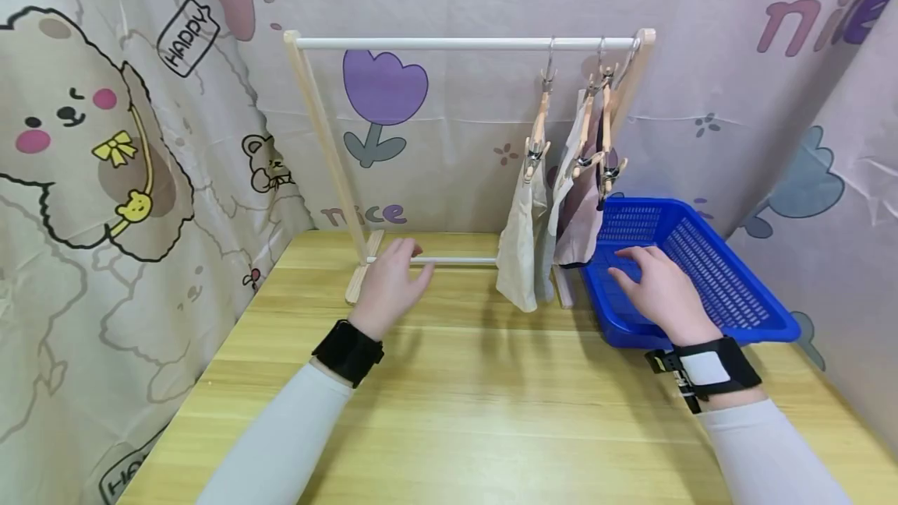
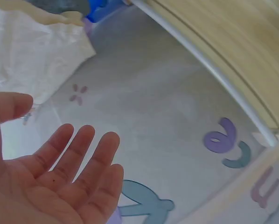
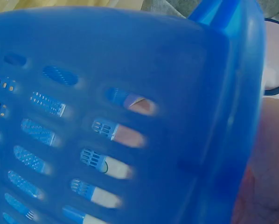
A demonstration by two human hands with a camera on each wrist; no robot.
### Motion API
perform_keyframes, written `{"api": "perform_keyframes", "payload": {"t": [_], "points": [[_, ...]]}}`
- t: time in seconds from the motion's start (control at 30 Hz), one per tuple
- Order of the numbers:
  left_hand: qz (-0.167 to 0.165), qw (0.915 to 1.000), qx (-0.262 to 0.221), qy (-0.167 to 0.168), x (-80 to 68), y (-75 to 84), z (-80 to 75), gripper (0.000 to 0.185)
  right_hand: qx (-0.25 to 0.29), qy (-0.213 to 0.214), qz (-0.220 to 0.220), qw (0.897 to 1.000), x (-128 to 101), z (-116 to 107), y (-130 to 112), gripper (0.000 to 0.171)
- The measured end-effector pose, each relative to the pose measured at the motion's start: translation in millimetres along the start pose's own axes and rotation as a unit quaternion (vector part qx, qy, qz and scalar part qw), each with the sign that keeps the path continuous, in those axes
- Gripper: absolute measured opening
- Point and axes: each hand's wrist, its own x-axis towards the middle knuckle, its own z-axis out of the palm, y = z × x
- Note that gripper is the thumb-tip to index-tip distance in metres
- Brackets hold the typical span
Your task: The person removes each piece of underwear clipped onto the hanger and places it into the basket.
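The blue plastic basket (image 1: 724, 265) stands by the tabletop's (image 1: 449, 411) back right corner, its long axis slanting forward; right hand (image 1: 662, 294) above it, contact unclear. Left hand (image 1: 393, 287), well apart, nears the clothes rack (image 1: 449, 44). Both are empty, fingers relaxed. Only the left wrist view reveals a palm; only the right wrist's, the near wall's slots.

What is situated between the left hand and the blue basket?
In the head view, the hanging clothes, part of the low white bar and a wooden foot lie between the left hand and the blue basket.

Plastic basket (image 1: 717, 271); seemingly matt cloth garment (image 1: 517, 256)
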Motion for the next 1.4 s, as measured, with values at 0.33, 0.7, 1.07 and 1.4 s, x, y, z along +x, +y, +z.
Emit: {"api": "perform_keyframes", "payload": {"t": [0.33,0.7,1.07,1.4], "points": [[0.079,0.9961,-0.012,0.038,22.1,53.6,-14.9,0.028,0.006,-0.005,-0.003,1.000,1,-2,3,0.038],[0.131,0.9851,-0.096,0.059,51.1,119.9,-51.1,0.039,0.001,-0.015,0.004,1.000,5,-2,-2,0.039],[0.139,0.9805,-0.112,0.081,67.3,152.8,-49.5,0.042,0.001,-0.006,0.002,1.000,5,-4,-3,0.037],[0.125,0.9826,-0.076,0.115,76.7,161.4,-45.3,0.026,0.000,0.000,-0.001,1.000,7,-2,-1,0.037]]}}
